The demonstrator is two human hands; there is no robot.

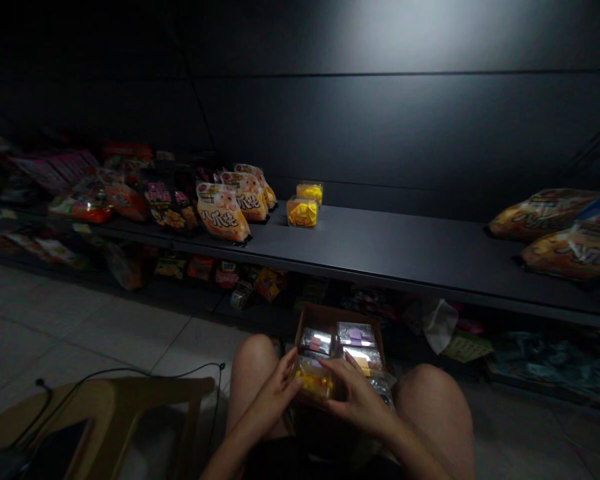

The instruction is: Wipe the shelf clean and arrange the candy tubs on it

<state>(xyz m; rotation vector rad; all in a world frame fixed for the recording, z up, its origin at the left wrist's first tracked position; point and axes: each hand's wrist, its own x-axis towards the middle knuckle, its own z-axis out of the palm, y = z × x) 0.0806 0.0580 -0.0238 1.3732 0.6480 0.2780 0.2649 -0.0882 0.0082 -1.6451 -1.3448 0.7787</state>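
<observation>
Both hands are at a clear plastic pack with yellow contents [315,385], low in the view over a cardboard box [307,313] between the knees. My left hand [282,385] is against the pack's left side, and my right hand [353,390] curves round its right side, so the pack is gripped between them. Other clear packs lie in the box, one with a purple label [355,335] and one with a pinkish label [316,342]. On the shelf [380,243] above stand two similar yellow packs, a front one [302,212] and one behind [311,192].
Orange snack bags [223,212] stand left of the yellow packs, and more bags [575,247] lie at the shelf's right end. Packets [227,273] fill the lower shelf. A yellowish stool [110,393] with a black cable and a dark device is at bottom left.
</observation>
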